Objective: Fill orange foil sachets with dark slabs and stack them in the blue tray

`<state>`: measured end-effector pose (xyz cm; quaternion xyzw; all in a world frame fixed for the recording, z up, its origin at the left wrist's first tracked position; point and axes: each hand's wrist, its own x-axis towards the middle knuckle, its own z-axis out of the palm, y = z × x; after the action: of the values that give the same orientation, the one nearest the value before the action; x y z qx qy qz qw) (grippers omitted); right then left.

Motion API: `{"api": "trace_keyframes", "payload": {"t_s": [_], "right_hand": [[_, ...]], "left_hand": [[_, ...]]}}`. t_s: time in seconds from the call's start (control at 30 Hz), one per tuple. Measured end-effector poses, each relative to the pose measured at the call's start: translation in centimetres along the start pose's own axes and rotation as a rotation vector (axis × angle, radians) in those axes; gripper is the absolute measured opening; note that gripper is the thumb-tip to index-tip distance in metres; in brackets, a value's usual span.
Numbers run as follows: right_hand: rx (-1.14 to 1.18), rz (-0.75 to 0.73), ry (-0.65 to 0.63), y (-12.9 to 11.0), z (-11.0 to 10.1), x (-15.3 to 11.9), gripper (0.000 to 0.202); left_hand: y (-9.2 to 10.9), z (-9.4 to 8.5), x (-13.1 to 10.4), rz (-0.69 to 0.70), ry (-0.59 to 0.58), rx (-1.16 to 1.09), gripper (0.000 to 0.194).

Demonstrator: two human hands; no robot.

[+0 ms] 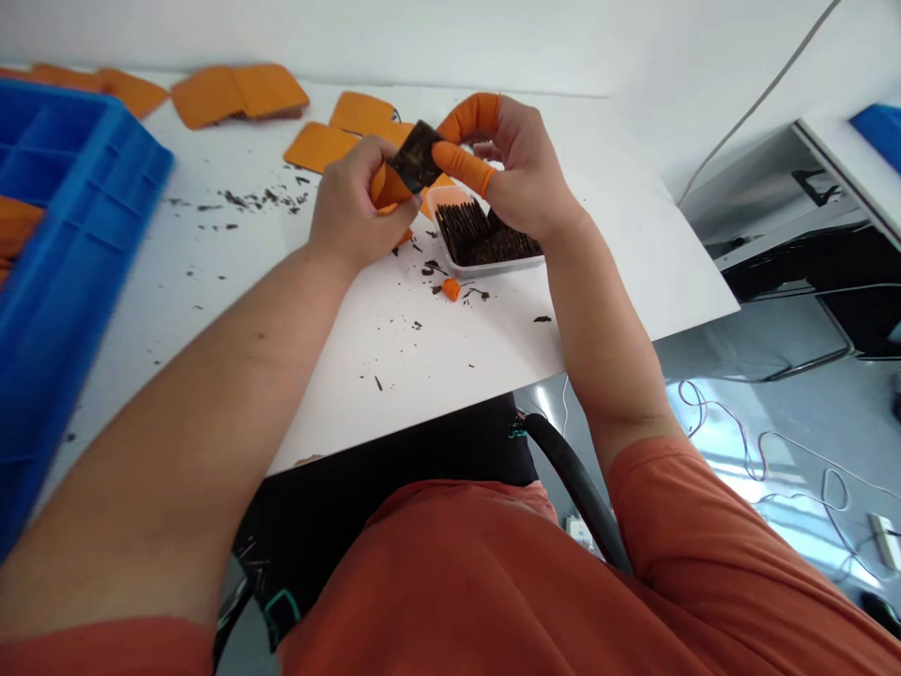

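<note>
My right hand [517, 160], with orange finger cots on its thumb and forefinger, pinches a thin dark brown square piece [420, 155] by its right edge. My left hand [358, 202] is closed on a bent orange piece [389, 186], whose far part is hidden. The dark square's lower left corner meets this orange piece and the left fingers; how far it overlaps I cannot tell. Just below the right hand stands a clear plastic tub [485, 269] with rows of similar thin dark pieces [461, 225] on edge.
Orange round-cornered pieces [320, 147] lie toward the wall, some stacked. A blue compartmented crate [84, 216] stands at left, with orange pieces inside. Dark crumbs [264, 199] and a loose orange finger cot-like bit [450, 288] lie on the white table [450, 347].
</note>
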<state>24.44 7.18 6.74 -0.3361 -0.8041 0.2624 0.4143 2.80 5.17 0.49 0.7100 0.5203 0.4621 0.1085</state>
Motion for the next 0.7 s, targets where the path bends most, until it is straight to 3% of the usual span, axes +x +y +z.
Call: {"api": "trace_keyframes", "payload": {"t_s": [0.1, 0.27, 0.47, 0.7], "right_hand": [[0.079, -0.072, -0.039, 0.1, 0.0, 0.1, 0.018], [0.097, -0.065, -0.033, 0.6, 0.7, 0.2, 0.026], [0.232, -0.007, -0.040, 1.3, 1.4, 0.3, 0.046], [0.150, 0.038, 0.003, 1.6, 1.7, 0.5, 0.068]], "left_hand": [[-0.1, 0.0, -0.1, -0.035, -0.019, 0.011, 0.024], [-0.6, 0.3, 0.0, 0.001, -0.022, -0.001, 0.022], [-1.0, 0.6, 0.2, -0.029, 0.036, 0.026, 0.034], [-1.1, 0.4, 0.0, -0.042, 0.049, -0.015, 0.026]]}}
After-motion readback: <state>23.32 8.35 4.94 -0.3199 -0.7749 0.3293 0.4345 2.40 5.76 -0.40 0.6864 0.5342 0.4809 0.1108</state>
